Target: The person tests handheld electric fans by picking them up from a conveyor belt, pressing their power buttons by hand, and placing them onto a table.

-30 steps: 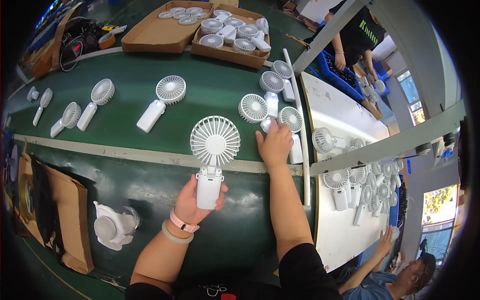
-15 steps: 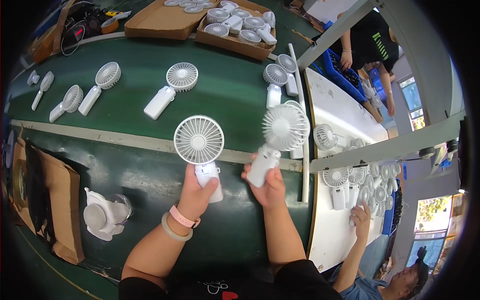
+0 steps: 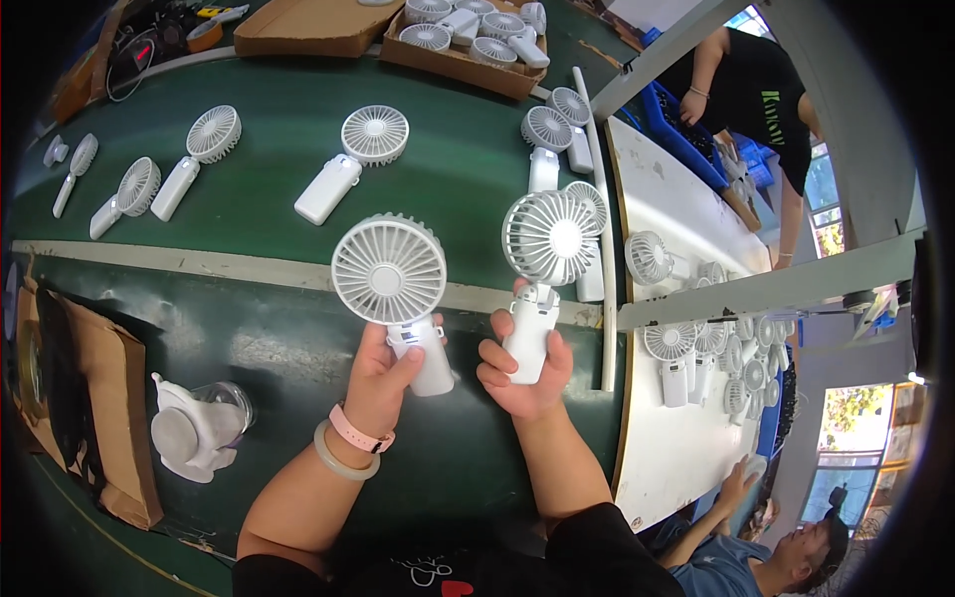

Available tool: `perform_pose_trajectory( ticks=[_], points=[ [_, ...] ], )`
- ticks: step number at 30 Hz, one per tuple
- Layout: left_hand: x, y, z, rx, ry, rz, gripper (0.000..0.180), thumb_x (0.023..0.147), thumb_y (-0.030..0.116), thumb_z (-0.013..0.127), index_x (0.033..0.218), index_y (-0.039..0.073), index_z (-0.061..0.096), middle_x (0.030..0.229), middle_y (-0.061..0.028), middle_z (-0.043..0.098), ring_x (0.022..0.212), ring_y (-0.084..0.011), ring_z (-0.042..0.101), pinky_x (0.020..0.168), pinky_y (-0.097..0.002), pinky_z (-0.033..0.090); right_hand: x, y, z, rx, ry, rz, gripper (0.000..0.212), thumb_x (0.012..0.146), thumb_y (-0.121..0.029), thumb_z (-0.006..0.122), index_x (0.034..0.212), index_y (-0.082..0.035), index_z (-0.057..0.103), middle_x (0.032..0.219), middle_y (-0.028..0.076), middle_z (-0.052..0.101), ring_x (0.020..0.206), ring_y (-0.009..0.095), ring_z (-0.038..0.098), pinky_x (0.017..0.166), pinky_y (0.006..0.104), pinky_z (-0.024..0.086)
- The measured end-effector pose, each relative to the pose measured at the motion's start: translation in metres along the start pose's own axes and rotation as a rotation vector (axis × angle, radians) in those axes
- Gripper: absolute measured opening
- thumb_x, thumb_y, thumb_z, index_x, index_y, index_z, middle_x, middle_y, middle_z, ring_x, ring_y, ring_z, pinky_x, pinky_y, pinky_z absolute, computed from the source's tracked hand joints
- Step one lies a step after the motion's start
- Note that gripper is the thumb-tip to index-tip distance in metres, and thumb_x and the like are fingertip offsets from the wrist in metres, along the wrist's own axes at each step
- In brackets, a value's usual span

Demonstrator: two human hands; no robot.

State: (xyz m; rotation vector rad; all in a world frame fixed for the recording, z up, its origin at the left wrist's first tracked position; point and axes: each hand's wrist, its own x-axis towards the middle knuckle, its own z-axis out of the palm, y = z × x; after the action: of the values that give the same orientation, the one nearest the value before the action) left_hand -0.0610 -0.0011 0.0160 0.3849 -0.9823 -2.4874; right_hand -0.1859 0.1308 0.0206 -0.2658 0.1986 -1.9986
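The left hand [image 3: 386, 383] is wrapped around the white handle of a handheld fan [image 3: 390, 274], held upright with its round grille facing the camera; the right hand [image 3: 522, 370] is clamped on the handle of a second white fan [image 3: 550, 239], just beside the first but not touching it. Both fans are held above a green conveyor belt [image 3: 298, 149]. More white fans [image 3: 350, 159] lie flat farther up the belt, and a cardboard tray [image 3: 468, 45] holds others.
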Motion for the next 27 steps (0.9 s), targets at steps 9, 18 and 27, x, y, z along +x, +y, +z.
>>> perform_pose_trajectory(
  ticks=[9, 18, 27],
  points=[
    [0.000, -0.002, -0.002, -0.020, -0.013, 0.021, 0.044, 0.085, 0.006, 0.051, 0.126, 0.004, 0.036, 0.114, -0.0122, 0.053, 0.098, -0.0208, 0.056, 0.088, -0.0347, 0.043, -0.001, 0.005, 0.005, -0.066, -0.029, 0.088, 0.065, 0.082, -0.031, 0.056, 0.137, -0.024, 0.024, 0.104, 0.008, 0.046, 0.065, 0.018, 0.043, 0.055, 0.0300, 0.038],
    [0.004, -0.005, -0.009, -0.073, 0.047, -0.002, 0.041, 0.086, 0.006, 0.052, 0.124, 0.005, 0.037, 0.111, -0.0122, 0.054, 0.097, -0.0216, 0.056, 0.084, -0.0366, 0.046, 0.002, 0.006, 0.002, -0.127, 0.056, 0.085, 0.056, 0.088, -0.052, 0.038, 0.135, -0.023, 0.029, 0.103, 0.011, 0.047, 0.068, 0.020, 0.043, 0.057, 0.0297, 0.036],
    [0.002, -0.003, -0.008, -0.077, 0.028, -0.201, 0.042, 0.080, 0.006, 0.061, 0.114, 0.011, 0.037, 0.096, -0.0074, 0.054, 0.077, -0.0217, 0.060, 0.049, -0.0278, 0.050, 0.001, 0.002, 0.006, -0.639, 0.389, -0.086, 0.044, 0.084, -0.020, 0.058, 0.120, -0.005, 0.040, 0.099, 0.011, 0.054, 0.088, 0.021, 0.056, 0.077, 0.0346, 0.048]
  ],
)
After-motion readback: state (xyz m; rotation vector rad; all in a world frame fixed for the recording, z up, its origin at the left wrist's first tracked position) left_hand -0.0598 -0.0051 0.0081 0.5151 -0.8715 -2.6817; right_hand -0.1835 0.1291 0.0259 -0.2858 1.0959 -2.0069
